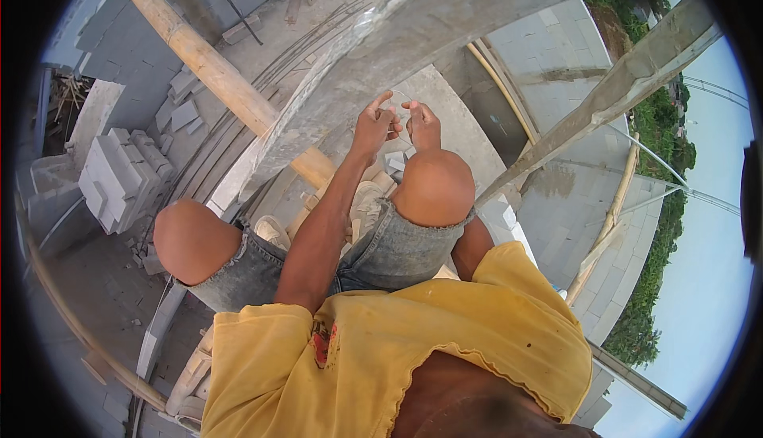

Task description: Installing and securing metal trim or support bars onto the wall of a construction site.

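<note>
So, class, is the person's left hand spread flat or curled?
Partly curled: the left hand shows one finger stretched out, with other fingertips bent inward below it.

Premises: building site, open to the sky (719,227). Evidence: bare block wall (552,227), unplastered, joints exposed; 1 block stack (111,184) at left; loose blocks (186,116) on the ground; timber pole (195,60) crossing the work area.

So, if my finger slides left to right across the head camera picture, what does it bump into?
Stack of pale blocks → left knee → left shoe → left hand → right hand → green trees.
</note>
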Action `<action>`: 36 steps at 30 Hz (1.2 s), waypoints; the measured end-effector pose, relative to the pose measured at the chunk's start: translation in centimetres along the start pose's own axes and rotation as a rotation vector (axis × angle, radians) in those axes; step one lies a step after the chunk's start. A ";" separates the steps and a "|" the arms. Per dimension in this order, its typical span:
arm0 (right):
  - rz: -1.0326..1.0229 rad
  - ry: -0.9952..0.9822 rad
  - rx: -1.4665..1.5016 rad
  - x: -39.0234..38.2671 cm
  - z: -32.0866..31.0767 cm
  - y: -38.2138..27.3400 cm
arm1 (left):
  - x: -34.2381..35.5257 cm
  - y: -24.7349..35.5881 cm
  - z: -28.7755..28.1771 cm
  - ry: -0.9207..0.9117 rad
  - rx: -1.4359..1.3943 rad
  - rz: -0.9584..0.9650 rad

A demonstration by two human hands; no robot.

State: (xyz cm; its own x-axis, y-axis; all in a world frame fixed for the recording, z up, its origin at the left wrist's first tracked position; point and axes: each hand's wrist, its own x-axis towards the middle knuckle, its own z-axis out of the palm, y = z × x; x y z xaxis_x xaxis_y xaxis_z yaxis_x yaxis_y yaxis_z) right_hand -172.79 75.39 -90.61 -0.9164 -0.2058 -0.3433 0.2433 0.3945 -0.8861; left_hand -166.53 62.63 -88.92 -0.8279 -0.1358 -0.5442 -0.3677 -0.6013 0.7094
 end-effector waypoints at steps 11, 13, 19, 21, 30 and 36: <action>0.103 -0.091 0.248 -2.2 0.0 -1.1 | 0.5 -0.8 0.2 -0.045 -0.383 0.098; 0.180 -0.039 0.204 -2.1 0.2 -1.2 | 0.9 -1.0 0.0 -0.075 -0.375 0.102; -0.069 -0.123 -0.058 -1.8 0.6 -1.6 | 2.5 -0.2 0.2 0.114 -0.333 -0.009; -0.082 -0.120 -0.010 -1.9 0.6 -1.5 | 1.9 -0.1 0.2 0.091 -0.360 -0.025; -0.389 -0.041 -0.267 0.3 0.6 -2.7 | 0.5 1.0 0.3 0.138 -0.029 0.095; -0.491 -0.097 -0.451 0.4 0.7 -2.8 | 0.6 1.0 -0.3 0.138 -0.188 0.033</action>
State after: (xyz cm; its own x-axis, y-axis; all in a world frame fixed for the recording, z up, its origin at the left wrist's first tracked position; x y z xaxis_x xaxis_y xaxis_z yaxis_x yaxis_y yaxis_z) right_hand -173.63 73.59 -88.50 -0.8492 -0.5276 0.0212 -0.3700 0.5659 -0.7368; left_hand -167.25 61.70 -88.70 -0.7677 -0.2564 -0.5873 -0.2453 -0.7291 0.6389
